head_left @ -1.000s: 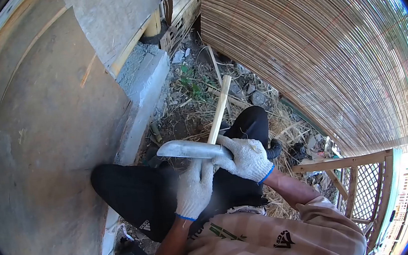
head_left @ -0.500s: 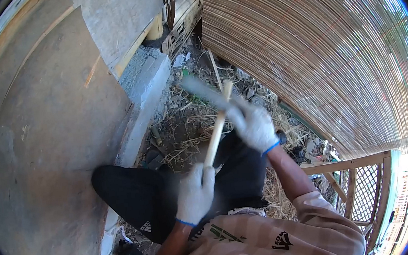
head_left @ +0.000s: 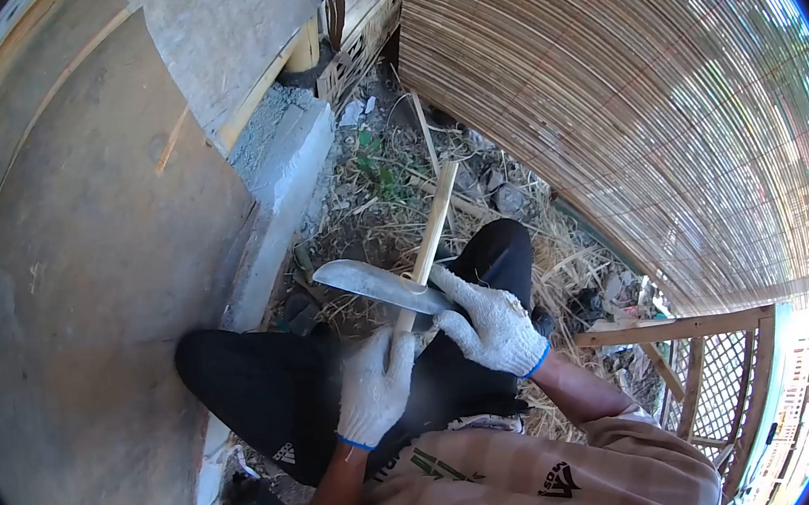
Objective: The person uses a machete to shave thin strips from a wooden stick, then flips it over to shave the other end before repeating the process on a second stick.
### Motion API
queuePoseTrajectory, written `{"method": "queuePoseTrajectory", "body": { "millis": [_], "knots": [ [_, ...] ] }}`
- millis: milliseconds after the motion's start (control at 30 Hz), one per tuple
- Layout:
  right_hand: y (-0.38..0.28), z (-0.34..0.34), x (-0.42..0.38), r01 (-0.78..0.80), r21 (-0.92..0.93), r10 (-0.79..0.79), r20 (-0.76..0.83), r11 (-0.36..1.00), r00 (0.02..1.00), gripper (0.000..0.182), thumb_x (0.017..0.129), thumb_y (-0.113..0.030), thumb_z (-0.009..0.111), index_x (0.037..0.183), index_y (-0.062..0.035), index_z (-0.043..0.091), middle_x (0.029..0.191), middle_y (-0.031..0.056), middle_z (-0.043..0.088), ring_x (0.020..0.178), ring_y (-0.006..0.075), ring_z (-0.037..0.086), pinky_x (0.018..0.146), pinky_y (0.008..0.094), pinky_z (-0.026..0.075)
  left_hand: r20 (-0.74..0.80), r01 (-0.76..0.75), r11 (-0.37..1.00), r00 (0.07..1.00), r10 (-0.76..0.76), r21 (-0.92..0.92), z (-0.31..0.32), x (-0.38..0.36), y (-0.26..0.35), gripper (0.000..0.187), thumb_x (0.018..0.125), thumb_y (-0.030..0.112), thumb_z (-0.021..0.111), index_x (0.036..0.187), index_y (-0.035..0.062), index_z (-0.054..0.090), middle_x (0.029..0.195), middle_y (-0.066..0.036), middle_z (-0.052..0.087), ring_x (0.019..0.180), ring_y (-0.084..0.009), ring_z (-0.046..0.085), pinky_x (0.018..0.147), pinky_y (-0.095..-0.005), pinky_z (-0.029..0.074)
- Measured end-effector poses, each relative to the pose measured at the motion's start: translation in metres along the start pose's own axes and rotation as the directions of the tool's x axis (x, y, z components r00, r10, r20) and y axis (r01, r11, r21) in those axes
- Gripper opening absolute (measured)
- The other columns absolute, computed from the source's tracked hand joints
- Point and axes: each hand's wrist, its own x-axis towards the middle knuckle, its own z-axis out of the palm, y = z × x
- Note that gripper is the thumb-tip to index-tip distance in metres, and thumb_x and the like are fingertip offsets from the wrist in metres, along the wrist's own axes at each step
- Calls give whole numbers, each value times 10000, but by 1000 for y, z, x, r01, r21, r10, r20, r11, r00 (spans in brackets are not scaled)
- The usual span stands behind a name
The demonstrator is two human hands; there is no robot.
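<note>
A pale wooden stick (head_left: pixel 437 217) slants up and away from my left hand (head_left: pixel 376 385), which wears a white glove and is closed round its lower end. My right hand (head_left: pixel 495 327), gloved too with a blue cuff edge, is closed on a large knife, whose handle is hidden in the fingers. The broad grey blade (head_left: pixel 368 282) points left and lies across the stick, touching it just above my left hand. A small curl of wood shows where blade and stick meet.
My bent knees in black trousers are below the hands. A large brown board (head_left: pixel 106 257) stands at the left beside a concrete ledge (head_left: pixel 292 181). A slatted bamboo screen (head_left: pixel 626 97) rises at the right. Dry straw (head_left: pixel 566 264) and rubble cover the ground; a wooden lattice (head_left: pixel 728 375) is at lower right.
My right hand and the knife have moved down along the stick, closer to my left hand. My right knee now shows beyond the right hand. My left hand has shifted slightly left.
</note>
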Motion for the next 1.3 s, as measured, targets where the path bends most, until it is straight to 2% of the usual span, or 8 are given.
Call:
{"method": "queuePoseTrajectory", "body": {
  "millis": [67, 800, 967, 1000, 1167, 1200, 1233, 1300],
  "knots": [
    [-4, 2, -2, -33, 26, 33, 23, 999, 999, 641, 1055, -408, 641, 1576, -64, 497, 1093, 245, 734, 986, 459, 727, 823, 523, 580, 89, 149, 982, 986, -139, -112, -1, 1, 0, 322, 1108, 280, 588, 1025, -11, 698, 789, -187, 676, 701, -341, 673, 662, -445, 502],
    [-10, -16, 10, 75, -264, -74, 14, 962, 997, 546, 1014, -491, 679, 1437, -147, 638, 907, 146, 697, 812, 370, 731, 704, 488, 566, 63, 156, 979, 987, -149, -132, 0, 10, 15, 388, 1121, 354, 563, 1054, -5, 693, 848, -201, 690, 773, -341, 693, 725, -449, 521],
    [-7, -37, 35, -54, -169, 24, -174, 984, 984, 440, 1033, -382, 689, 1389, -132, 627, 970, 192, 743, 950, 398, 745, 783, 503, 579, 157, 236, 964, 964, -216, -123, 4, -1, 10, 383, 1123, 348, 563, 1055, 2, 713, 775, -161, 658, 687, -259, 653, 673, -422, 501],
    [6, -38, 37, -53, -152, 24, -188, 987, 982, 444, 1036, -378, 686, 1401, -133, 623, 985, 203, 745, 963, 407, 743, 793, 507, 578, 108, 152, 971, 985, -134, -183, 8, -6, 10, 312, 1123, 284, 578, 998, 22, 693, 675, 14, 529, 605, -65, 485, 544, -301, 396],
    [11, -51, 47, -23, -242, -15, -152, 970, 988, 447, 1053, -383, 655, 1426, -140, 615, 1023, 227, 751, 984, 433, 739, 825, 513, 578, 98, 157, 964, 985, -138, -217, 12, -7, 10, 301, 1119, 272, 580, 995, 24, 699, 663, 24, 525, 594, -60, 476, 540, -299, 395],
    [12, -52, 51, 17, -251, -82, -252, 968, 964, 436, 1060, -391, 636, 1418, -143, 614, 982, 242, 742, 971, 449, 735, 828, 514, 579, 97, 150, 971, 986, -134, -186, 9, -7, 13, 295, 1116, 267, 581, 993, 26, 701, 661, 27, 524, 591, -58, 473, 540, -297, 395],
    [30, -58, 58, -119, -315, 10, -325, 942, 946, 453, 1086, -369, 598, 1449, -99, 605, 1012, 255, 755, 971, 442, 751, 845, 505, 582, 93, 148, 972, 987, -133, -183, 8, -10, 12, 295, 1116, 267, 581, 993, 26, 701, 661, 27, 524, 591, -58, 473, 540, -297, 395],
    [62, -83, 78, -306, -94, 219, -507, 948, 834, 511, 1094, -369, 580, 1485, -40, 585, 1087, 262, 767, 996, 418, 769, 866, 493, 587, 143, 176, 968, 978, -152, -177, 8, -27, 6, 296, 1109, 269, 581, 984, 31, 704, 657, 29, 523, 585, -57, 471, 541, -293, 392]
  ]
}}
